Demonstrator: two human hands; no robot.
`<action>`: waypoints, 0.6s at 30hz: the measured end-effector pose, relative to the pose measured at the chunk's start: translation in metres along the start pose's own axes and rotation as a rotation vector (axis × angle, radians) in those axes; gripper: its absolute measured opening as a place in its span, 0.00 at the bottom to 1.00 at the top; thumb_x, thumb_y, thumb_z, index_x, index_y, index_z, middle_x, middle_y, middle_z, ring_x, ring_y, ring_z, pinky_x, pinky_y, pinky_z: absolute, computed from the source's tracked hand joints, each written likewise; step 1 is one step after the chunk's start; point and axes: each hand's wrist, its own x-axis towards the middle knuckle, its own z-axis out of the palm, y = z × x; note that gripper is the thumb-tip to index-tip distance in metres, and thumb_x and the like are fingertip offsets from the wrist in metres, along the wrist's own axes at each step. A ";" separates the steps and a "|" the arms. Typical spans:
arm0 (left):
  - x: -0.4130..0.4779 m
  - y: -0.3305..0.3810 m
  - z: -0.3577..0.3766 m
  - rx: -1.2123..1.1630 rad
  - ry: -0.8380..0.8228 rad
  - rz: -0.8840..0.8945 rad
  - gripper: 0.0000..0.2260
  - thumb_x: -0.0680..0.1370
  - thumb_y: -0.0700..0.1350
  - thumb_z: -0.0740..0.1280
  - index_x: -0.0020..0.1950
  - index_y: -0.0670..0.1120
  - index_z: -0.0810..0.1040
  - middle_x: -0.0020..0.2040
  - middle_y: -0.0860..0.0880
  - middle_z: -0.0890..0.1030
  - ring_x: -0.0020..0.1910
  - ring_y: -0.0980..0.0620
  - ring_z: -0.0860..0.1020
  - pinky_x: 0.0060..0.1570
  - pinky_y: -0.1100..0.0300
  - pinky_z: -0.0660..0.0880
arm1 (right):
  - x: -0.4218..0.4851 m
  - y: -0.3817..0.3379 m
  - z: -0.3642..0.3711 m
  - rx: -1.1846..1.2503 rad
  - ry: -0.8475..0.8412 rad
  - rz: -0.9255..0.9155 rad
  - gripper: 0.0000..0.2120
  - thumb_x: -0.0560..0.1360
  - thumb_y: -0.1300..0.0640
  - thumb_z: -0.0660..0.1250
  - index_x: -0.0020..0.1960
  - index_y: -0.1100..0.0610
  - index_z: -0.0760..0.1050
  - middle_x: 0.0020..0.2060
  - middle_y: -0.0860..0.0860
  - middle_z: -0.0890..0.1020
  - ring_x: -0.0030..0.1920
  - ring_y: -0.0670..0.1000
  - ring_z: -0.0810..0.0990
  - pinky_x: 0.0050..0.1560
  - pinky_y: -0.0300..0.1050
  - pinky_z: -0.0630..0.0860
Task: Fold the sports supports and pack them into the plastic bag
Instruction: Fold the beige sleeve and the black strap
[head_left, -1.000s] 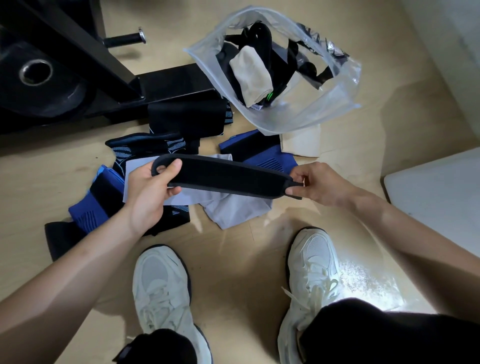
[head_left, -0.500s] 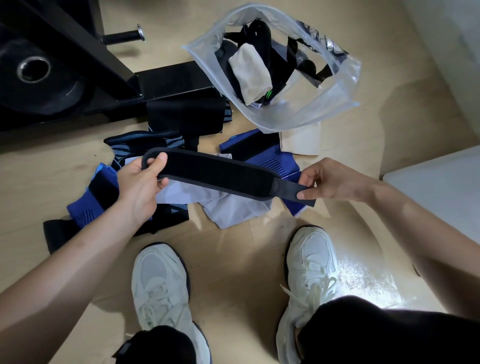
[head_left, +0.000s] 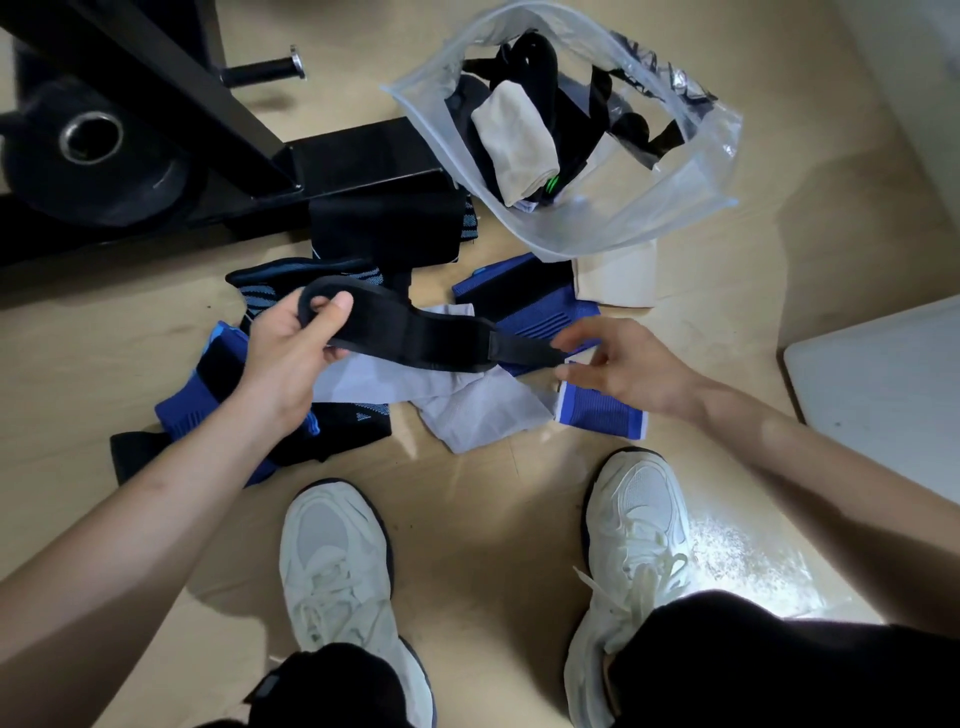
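Observation:
My left hand (head_left: 291, 353) grips the looped end of a long black padded strap support (head_left: 415, 338), thumb through the loop, holding it above the pile. The strap's thin tail slopes down to my right hand (head_left: 623, 369), whose blurred fingers are spread just around the tip. Behind stands the clear plastic bag (head_left: 649, 208), mouth open toward me, with a rolled beige support (head_left: 519, 140) and black supports inside. Loose on the floor lie a blue support (head_left: 602, 415), a grey one (head_left: 483, 410), a blue-black one (head_left: 530, 306) and a black one (head_left: 384, 228).
A black gym machine frame (head_left: 208, 104) and a weight plate (head_left: 88, 150) fill the far left. A white board (head_left: 883, 379) lies at the right. A beige support (head_left: 618, 275) pokes out under the bag. My white shoes (head_left: 332, 561) stand near the pile on the wooden floor.
The strap's thin tail has been pulled out to the right and the strap has dropped lower on that side. My right hand's pinch has loosened, with the fingers now spread. The left hand has shifted slightly.

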 end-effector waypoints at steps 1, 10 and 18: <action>-0.003 0.004 0.002 -0.014 -0.057 0.002 0.09 0.82 0.44 0.67 0.59 0.42 0.81 0.53 0.43 0.78 0.55 0.49 0.80 0.55 0.55 0.80 | 0.005 -0.011 0.007 0.047 -0.022 -0.020 0.15 0.74 0.57 0.75 0.59 0.55 0.78 0.53 0.48 0.81 0.30 0.41 0.75 0.37 0.29 0.71; -0.015 0.027 0.014 -0.179 -0.261 -0.070 0.24 0.82 0.49 0.65 0.70 0.32 0.70 0.68 0.33 0.76 0.69 0.38 0.76 0.68 0.44 0.74 | 0.057 -0.076 0.049 0.146 -0.324 -0.217 0.28 0.74 0.59 0.75 0.71 0.50 0.71 0.62 0.50 0.77 0.47 0.55 0.83 0.40 0.47 0.82; -0.003 0.025 -0.003 -0.350 0.099 -0.176 0.12 0.82 0.46 0.67 0.64 0.43 0.78 0.60 0.45 0.84 0.60 0.49 0.83 0.57 0.55 0.81 | 0.032 -0.042 0.037 0.094 -0.244 -0.027 0.06 0.77 0.61 0.71 0.46 0.64 0.77 0.36 0.58 0.81 0.32 0.47 0.82 0.34 0.41 0.79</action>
